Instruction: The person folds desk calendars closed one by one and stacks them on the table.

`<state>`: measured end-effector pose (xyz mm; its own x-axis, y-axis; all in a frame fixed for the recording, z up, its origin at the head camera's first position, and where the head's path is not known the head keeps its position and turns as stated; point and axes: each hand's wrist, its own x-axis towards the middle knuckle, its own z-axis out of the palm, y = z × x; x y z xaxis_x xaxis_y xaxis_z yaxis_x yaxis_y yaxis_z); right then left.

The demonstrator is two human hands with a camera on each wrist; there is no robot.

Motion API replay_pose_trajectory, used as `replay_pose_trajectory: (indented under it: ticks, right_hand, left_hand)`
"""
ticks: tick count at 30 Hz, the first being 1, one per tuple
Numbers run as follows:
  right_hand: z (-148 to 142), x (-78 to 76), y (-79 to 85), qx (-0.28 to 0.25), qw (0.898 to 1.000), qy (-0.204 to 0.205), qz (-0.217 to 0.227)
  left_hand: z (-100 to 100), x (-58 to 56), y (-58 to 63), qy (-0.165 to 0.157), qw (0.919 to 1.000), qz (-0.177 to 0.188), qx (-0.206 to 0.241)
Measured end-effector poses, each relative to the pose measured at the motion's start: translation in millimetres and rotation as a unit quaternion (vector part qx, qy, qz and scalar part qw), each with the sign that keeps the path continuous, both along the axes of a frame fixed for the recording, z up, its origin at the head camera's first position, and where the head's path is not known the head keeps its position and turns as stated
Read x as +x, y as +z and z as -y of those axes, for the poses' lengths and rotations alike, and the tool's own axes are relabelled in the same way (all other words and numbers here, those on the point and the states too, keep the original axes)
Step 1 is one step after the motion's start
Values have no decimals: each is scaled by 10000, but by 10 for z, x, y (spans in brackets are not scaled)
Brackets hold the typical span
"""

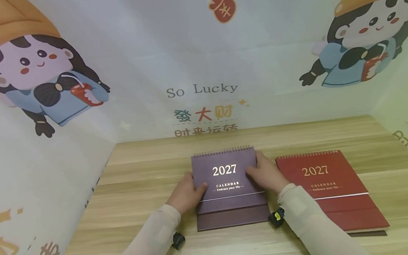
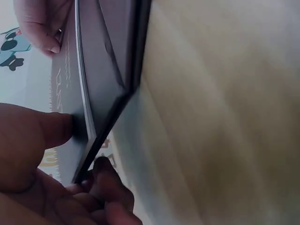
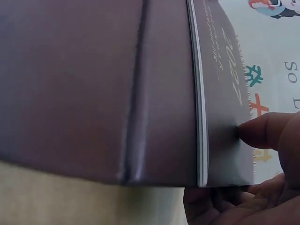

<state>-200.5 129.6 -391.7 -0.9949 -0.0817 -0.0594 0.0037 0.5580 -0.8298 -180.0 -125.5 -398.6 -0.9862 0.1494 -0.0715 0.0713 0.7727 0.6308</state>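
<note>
A purple 2027 desk calendar (image 1: 224,181) with a spiral binding along its top is held between both hands over the wooden table. My left hand (image 1: 187,194) grips its left edge, the thumb on the front cover and the fingers behind, as the left wrist view shows. On the opposite edge my right hand (image 1: 268,173) pinches it, thumb (image 3: 265,131) on the cover and fingers curled behind. Its lower flap (image 3: 70,84) folds out toward the front. To the right lies a red 2027 desk calendar (image 1: 321,177), partly covered by the right forearm.
The wooden table (image 1: 125,210) meets a white printed backdrop (image 1: 144,61) at the back and sides, with cartoon figures and lettering. A small black device (image 1: 277,217) sits at the right wrist, another black device (image 1: 178,241) at the left.
</note>
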Motion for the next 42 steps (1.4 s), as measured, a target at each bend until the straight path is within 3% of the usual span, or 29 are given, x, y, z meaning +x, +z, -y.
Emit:
replay_pose_trajectory:
  ticks: [8,14,17,21,25,27,31,35,38,42]
  right_hand:
    - [-46,-2,-46,346,9989,189,-241]
    - [-77,15,-41,534,9974,440,-189]
    - [-89,31,-32,684,9956,555,-321]
    - [-69,45,-9,959,9911,701,-606]
    - [-7,34,-14,1428,9821,878,-859]
    - [30,25,-30,1791,9739,1011,-956]
    - [96,15,-59,2582,9511,1399,-952]
    - [136,5,-91,3184,9280,1823,-643]
    - [142,-14,-124,3343,9189,2064,-352]
    - [108,-41,-144,3450,9088,2345,-31]
  left_hand:
    - [-3,-37,-25,-96,9962,-32,-862]
    - [-9,-37,-17,-275,9874,-55,-1560]
    - [-24,-25,-6,-274,9788,-346,-2002]
    - [-87,-7,2,-150,9616,-933,-2578]
    - [-202,16,0,-264,9540,-1244,-2716]
    - [-257,25,-11,-465,9545,-1140,-2715]
    - [-336,25,-50,-956,9577,-513,-2664]
    - [-363,5,-98,-1247,9491,58,-2891]
    - [-356,-7,-122,-1323,9415,237,-3090]
    - [-345,-6,-113,-1382,9387,296,-3144]
